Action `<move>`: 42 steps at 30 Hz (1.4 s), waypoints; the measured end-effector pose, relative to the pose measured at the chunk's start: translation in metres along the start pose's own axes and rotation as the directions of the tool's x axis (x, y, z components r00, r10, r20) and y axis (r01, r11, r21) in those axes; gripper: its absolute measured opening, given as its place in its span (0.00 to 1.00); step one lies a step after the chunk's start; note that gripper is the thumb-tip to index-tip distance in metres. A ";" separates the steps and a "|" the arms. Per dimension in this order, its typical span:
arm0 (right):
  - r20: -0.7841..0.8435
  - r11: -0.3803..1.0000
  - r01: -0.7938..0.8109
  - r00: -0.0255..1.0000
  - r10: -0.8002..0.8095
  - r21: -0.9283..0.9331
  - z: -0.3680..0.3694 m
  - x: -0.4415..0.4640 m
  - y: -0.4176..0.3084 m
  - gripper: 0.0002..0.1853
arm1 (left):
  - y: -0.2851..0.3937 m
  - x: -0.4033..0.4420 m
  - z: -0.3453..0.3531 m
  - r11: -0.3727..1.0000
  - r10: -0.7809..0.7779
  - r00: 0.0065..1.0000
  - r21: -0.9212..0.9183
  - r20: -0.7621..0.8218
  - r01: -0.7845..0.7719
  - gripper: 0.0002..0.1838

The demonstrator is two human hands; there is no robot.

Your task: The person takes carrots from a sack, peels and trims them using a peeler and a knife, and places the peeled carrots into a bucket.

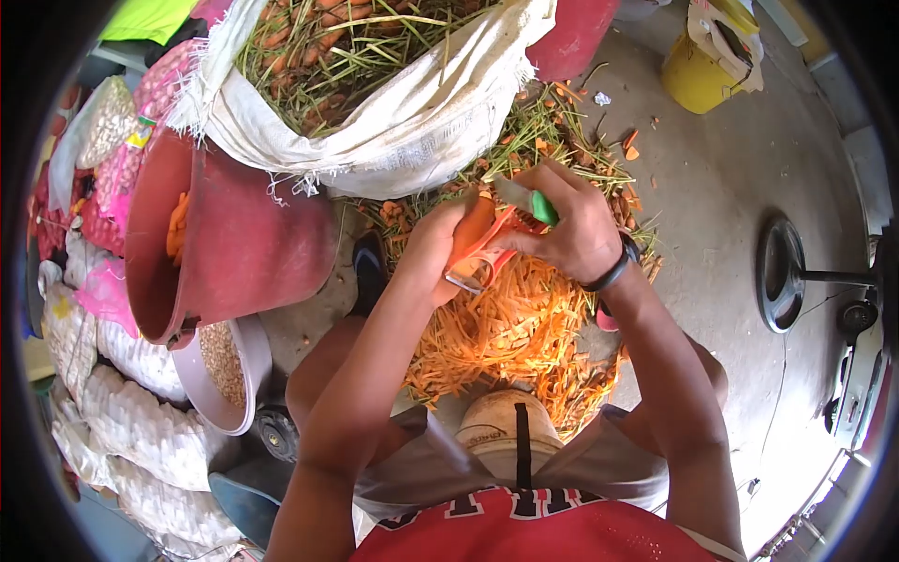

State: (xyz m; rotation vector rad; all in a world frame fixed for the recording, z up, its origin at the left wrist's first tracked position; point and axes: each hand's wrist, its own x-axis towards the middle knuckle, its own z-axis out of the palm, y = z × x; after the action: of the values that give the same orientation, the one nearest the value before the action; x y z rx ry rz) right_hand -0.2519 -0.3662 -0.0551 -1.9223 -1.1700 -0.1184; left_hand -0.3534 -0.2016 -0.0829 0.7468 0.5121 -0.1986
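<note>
My left hand (437, 242) is closed around an orange carrot (474, 221), held up in front of my body. My right hand (582, 227) grips an orange peeler (498, 251), whose metal blade end lies beside the carrot near my left fingers. A knife with a green handle (542, 208) is also in my right hand, its short blade (511, 193) pointing toward the carrot's end. Whether the peeler touches the carrot I cannot tell. Beneath both hands, a heap of carrot peelings (510, 323) covers the floor between my legs.
A white woven sack (403, 155) of carrots and green stalks stands ahead. At left are a red tub (267, 239) holding some carrots, a pale basin (201, 375) of grain-like pieces and stacked bags (140, 421). A yellow bucket (698, 75) stands far right, a black round-based stand (779, 272) nearer.
</note>
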 end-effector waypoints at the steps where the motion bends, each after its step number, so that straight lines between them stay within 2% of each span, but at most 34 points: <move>1: -0.046 1.000 -0.006 0.999 0.007 0.004 0.000 0.000 0.004 0.28 | -0.001 0.000 -0.001 1.000 0.003 0.999 0.021 0.050 -0.004 0.14; 2: -0.088 1.000 -0.010 0.996 0.010 0.005 -0.002 0.002 0.011 0.28 | -0.003 -0.001 -0.002 0.999 0.008 0.995 0.038 0.103 -0.012 0.14; 3: -0.066 0.984 -0.177 0.982 0.177 -0.002 -0.010 0.003 0.018 0.28 | -0.007 0.003 0.005 0.996 0.045 0.997 0.076 -0.068 -0.040 0.17; 4: -0.046 0.941 -0.338 0.940 0.337 -0.013 -0.020 0.004 0.027 0.28 | -0.005 0.001 0.008 0.995 0.025 0.997 0.102 -0.075 -0.017 0.17; 5: -0.190 0.937 -0.345 0.926 0.327 -0.065 -0.018 0.002 0.046 0.28 | -0.002 -0.003 0.010 0.992 0.006 0.997 0.128 -0.083 0.004 0.17; 6: -0.157 0.927 -0.376 0.916 0.370 -0.008 -0.019 0.003 0.043 0.29 | 0.001 -0.006 0.010 0.988 -0.009 0.996 0.153 -0.093 0.023 0.17; 8: -0.083 0.893 -0.438 0.891 0.446 0.105 -0.017 0.002 0.029 0.30 | -0.002 0.003 -0.004 0.998 0.009 0.999 0.060 -0.040 -0.007 0.17; 9: -0.074 0.967 -0.234 0.967 0.242 0.106 -0.006 -0.004 0.023 0.31 | -0.004 0.006 -0.009 1.000 0.018 1.000 0.013 -0.016 -0.018 0.17; 10: -0.052 0.997 -0.029 0.998 0.032 0.069 -0.002 -0.001 0.005 0.31 | -0.003 0.007 -0.009 0.999 0.034 0.999 0.022 0.033 -0.035 0.17; 12: -0.079 1.000 0.019 0.997 -0.020 -0.019 0.001 0.001 0.003 0.31 | -0.005 0.007 -0.011 0.998 0.047 0.990 0.045 0.131 -0.053 0.18; 13: -0.070 0.996 -0.089 0.994 0.087 -0.018 -0.003 0.001 0.013 0.31 | -0.004 0.003 0.002 0.996 0.040 0.999 0.078 0.022 -0.041 0.18; 15: -0.110 0.937 -0.349 0.933 0.344 -0.031 -0.018 0.003 0.033 0.31 | -0.003 0.001 0.002 0.987 0.009 1.000 0.163 -0.024 -0.005 0.17; 16: -0.185 0.921 -0.384 0.911 0.368 -0.060 -0.020 0.007 0.046 0.32 | 0.000 -0.002 0.007 0.979 -0.001 0.999 0.203 -0.048 0.011 0.16; 17: -0.138 0.899 -0.438 0.891 0.433 -0.004 -0.022 0.003 0.052 0.32 | 0.002 -0.007 0.014 0.994 -0.011 0.992 0.108 -0.129 0.026 0.16; 18: -0.085 0.869 -0.491 0.865 0.494 0.051 -0.024 0.002 0.048 0.32 | 0.001 -0.004 0.008 0.997 0.003 0.997 0.074 -0.071 0.003 0.16; 20: -0.039 0.982 -0.180 0.983 0.182 0.058 -0.005 -0.005 0.026 0.31 | -0.004 0.006 -0.011 0.999 0.033 0.999 0.002 0.040 -0.034 0.15; 21: -0.014 1.000 0.019 1.000 -0.019 0.009 -0.002 -0.002 0.011 0.31 | -0.005 0.007 0.002 0.999 0.051 0.990 -0.009 -0.132 -0.052 0.16; 24: -0.036 0.998 -0.054 0.998 0.052 -0.045 -0.011 0.002 0.019 0.31 | -0.007 0.006 -0.006 0.992 0.037 0.999 0.120 0.014 -0.039 0.19; 25: -0.027 0.977 -0.198 0.980 0.196 -0.085 -0.020 0.001 0.031 0.31 | -0.003 -0.002 0.008 0.990 0.037 0.998 0.134 -0.041 -0.031 0.18; 26: -0.122 0.952 -0.296 0.951 0.285 -0.078 -0.024 0.003 0.040 0.31 | -0.002 -0.004 0.011 0.989 0.029 0.999 0.144 -0.037 -0.023 0.18; 28: -0.138 0.913 -0.407 0.906 0.401 -0.022 -0.028 0.004 0.047 0.31 | 0.002 -0.007 0.011 0.986 0.018 0.999 0.165 -0.031 -0.012 0.17; 29: -0.097 0.947 -0.321 0.942 0.323 0.031 -0.022 0.001 0.045 0.31 | 0.000 0.001 -0.002 0.994 -0.006 0.999 0.111 0.053 0.000 0.17; 30: -0.060 0.967 -0.237 0.968 0.242 0.090 -0.014 -0.003 0.035 0.32 | 0.001 0.003 -0.001 0.998 0.001 0.999 0.059 0.037 -0.003 0.18; 31: -0.040 0.998 -0.056 0.998 0.057 0.042 -0.008 -0.002 0.020 0.31 | 0.000 0.005 0.001 1.000 0.003 1.000 0.008 0.019 -0.003 0.18; 32: -0.030 1.000 0.025 0.999 -0.026 -0.013 -0.003 0.000 0.006 0.30 | -0.002 0.006 0.001 0.999 0.001 1.000 -0.042 -0.001 -0.001 0.18; 34: -0.095 0.989 0.130 0.986 -0.137 -0.071 -0.007 0.004 0.013 0.30 | -0.004 0.004 0.004 0.999 -0.001 1.000 0.041 -0.002 0.001 0.20; 36: -0.109 0.971 -0.222 0.971 0.212 -0.090 -0.022 0.002 0.039 0.29 | -0.002 -0.001 0.008 0.991 -0.008 1.000 0.131 -0.014 0.010 0.20; 37: -0.172 0.948 -0.288 0.949 0.264 -0.133 -0.027 0.003 0.052 0.28 | -0.001 0.002 0.001 0.987 0.001 0.999 0.158 0.042 -0.008 0.21; 40: -0.140 0.876 -0.466 0.882 0.449 -0.123 -0.036 0.000 0.064 0.29 | 0.003 -0.008 -0.001 0.999 -0.002 1.000 0.034 -0.027 0.003 0.22; 41: -0.152 0.897 -0.439 0.891 0.428 -0.050 -0.032 -0.004 0.067 0.30 | -0.004 -0.010 -0.003 0.998 -0.002 0.991 0.061 -0.133 0.011 0.23; 42: -0.130 0.890 -0.452 0.887 0.442 -0.057 -0.031 -0.004 0.069 0.30 | -0.013 -0.009 -0.016 0.986 -0.031 0.993 0.160 -0.112 0.049 0.22</move>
State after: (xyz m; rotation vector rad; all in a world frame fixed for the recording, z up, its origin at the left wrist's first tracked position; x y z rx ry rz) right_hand -0.1911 -0.4046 -0.0803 -2.1821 -0.6287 -0.0276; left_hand -0.3718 -0.1997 -0.0955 0.9104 0.6204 -0.2401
